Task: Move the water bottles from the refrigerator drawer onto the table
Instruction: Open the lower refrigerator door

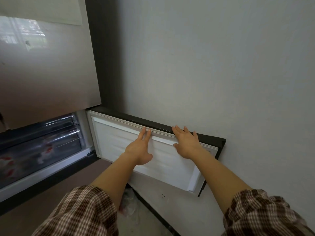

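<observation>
The refrigerator's lower door (172, 166) stands swung open against the wall, its white inner liner facing me. My left hand (139, 149) lies flat on that liner with straight fingers reaching the top seal. My right hand (186, 142) rests flat on the door's upper edge, fingers spread over the dark rim. Inside the open lower compartment at the left are clear plastic drawers (42, 142); blurred white and red items show through their fronts. No water bottle is plainly recognisable.
The steel upper refrigerator door (46, 65) is closed above the drawers. A plain grey wall (213, 65) fills the right side. Brown floor (51, 198) lies below, with a crumpled clear plastic bag (129, 205) near the wall's base.
</observation>
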A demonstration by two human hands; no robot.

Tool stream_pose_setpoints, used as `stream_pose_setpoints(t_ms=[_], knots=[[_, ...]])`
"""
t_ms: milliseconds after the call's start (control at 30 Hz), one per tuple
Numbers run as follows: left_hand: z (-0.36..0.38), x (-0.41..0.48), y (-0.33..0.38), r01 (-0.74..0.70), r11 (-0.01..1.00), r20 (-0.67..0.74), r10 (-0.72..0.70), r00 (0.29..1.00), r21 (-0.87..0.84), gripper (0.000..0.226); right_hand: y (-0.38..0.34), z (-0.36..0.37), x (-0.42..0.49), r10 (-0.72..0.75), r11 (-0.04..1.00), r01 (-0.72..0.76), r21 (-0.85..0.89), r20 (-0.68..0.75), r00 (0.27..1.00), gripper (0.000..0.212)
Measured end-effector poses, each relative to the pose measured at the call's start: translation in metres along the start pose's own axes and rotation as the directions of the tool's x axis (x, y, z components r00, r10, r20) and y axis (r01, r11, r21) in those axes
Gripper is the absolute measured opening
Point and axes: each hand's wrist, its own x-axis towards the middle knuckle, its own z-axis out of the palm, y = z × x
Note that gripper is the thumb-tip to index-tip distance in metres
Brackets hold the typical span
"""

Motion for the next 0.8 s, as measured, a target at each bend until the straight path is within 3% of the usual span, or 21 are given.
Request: stream_pose_setpoints(t_ms=[233,367,567,700,800], knots=[[-0.003,0.007,-0.002,-0.031,0.999,-0.002,0.031,1.000,0.007,0.089,0.008,0.003,0.005,-0.002,0.998,0.005,0.062,-0.037,0.999,0.069],[-0.005,0.003,-0.021,-0.018,0.995,-0.109,0.008,0.994,-0.095,0.082,-0.010,-0.004,0.006,-0.028,0.990,0.045,0.131,-0.126,0.992,0.063],[-0.021,-0.032,-0.083,0.163,0.969,-0.229,-0.203,0.952,-0.184,0.071,-0.101,-0.009,0.026,-0.200,0.936,0.264,0.235,-0.264,0.944,0.043],[-0.029,-0.072,-0.152,0.316,0.911,-0.268,-0.385,0.883,-0.267,0.062,-0.192,0.021,0.046,-0.347,0.869,0.401,0.288,-0.221,0.911,0.041],[-0.030,-0.096,-0.213,0.487,0.811,-0.205,-0.562,0.801,-0.324,0.063,-0.256,0.048,0.059,-0.442,0.815,0.458,0.356,-0.131,0.888,0.040]])
